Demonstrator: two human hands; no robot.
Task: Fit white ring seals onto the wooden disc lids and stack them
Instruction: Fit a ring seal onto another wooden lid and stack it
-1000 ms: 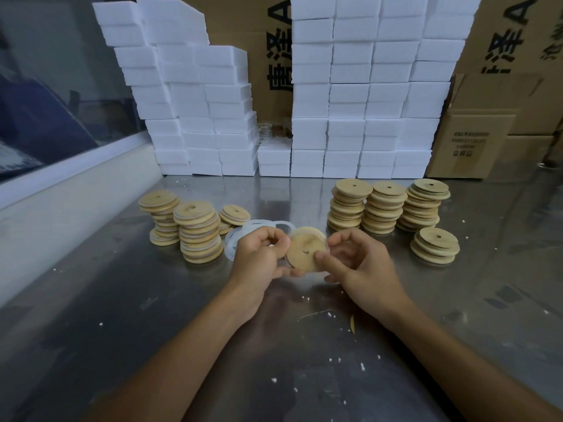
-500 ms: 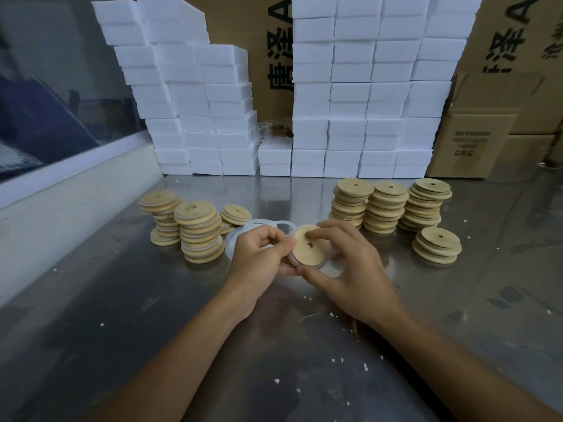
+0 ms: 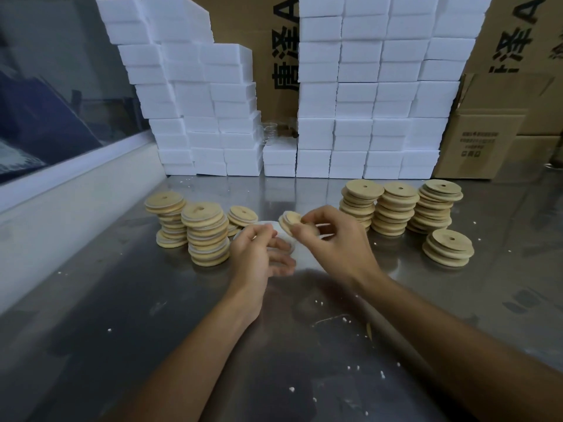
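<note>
Now, from the head view, we see our right hand (image 3: 336, 242) pinching one wooden lid (image 3: 290, 221) by its edge, lifted above the counter (image 3: 122, 300) and tilted; whether its seal is fully seated we cannot tell, as the lid is small and partly covered by fingers. Our left hand (image 3: 262, 254) hangs just beside it with fingers loosely curled and blurred, and it seems to grip nothing, hovering over the loose white rings (image 3: 268, 226) that lie flat on the counter beneath it.

To the left stand three piles (image 3: 207, 236) where pale bands show between the discs, so we judge these to be the finished, sealed lids; the nearest pile is tall, the far one shorter. To the right stand three tall stacks (image 3: 396, 208) and one low stack (image 3: 447, 248) with no white visible between discs, which we take for lids not yet fitted.

By that reading the job is perhaps under halfway: more bare lids wait on the right than sealed ones sit on the left, and the lid in hand belongs next on a left pile.

Behind, white foam blocks (image 3: 365, 95) and cardboard boxes (image 3: 487, 141) line the back of the counter
</note>
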